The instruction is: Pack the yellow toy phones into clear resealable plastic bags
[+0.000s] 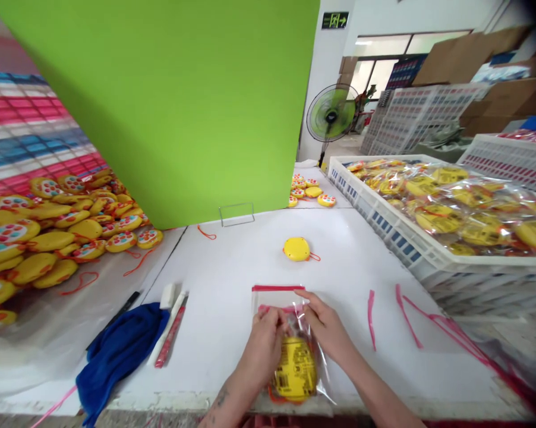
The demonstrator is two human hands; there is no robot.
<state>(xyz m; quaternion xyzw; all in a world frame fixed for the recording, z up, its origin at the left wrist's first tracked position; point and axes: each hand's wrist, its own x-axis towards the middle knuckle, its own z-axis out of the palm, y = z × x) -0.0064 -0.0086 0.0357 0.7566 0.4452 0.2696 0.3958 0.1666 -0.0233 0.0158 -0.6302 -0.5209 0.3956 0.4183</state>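
Two stocks of round yellow toys flank the white worktable (214, 249): a loose heap (40, 232) on the left and a white plastic crate (384, 232) of bagged ones on the right. This layout seems to keep both within easy reach of the working spot. A green partition (161, 101) stands along the far edge, with a standing fan (331, 113) beyond it. A small group of loose toys (306, 191) sits past the partition's end, and a single corded toy (296, 249) lies alone mid-table. A blue cloth (120, 356) lies at the near left, and thin pink strips (371, 318) lie on the right.

Near the front edge, the left hand (263, 351) pinches a clear plastic bag (315, 380) narrowly at its mouth, just below a red-edged flap (277, 291), apparently to keep the film gathered there. The right hand (325, 327) closes in from the other side, though whether it grips or only presses cannot be told. A yellow toy (295, 370) sits inside the bag, just below both hands.
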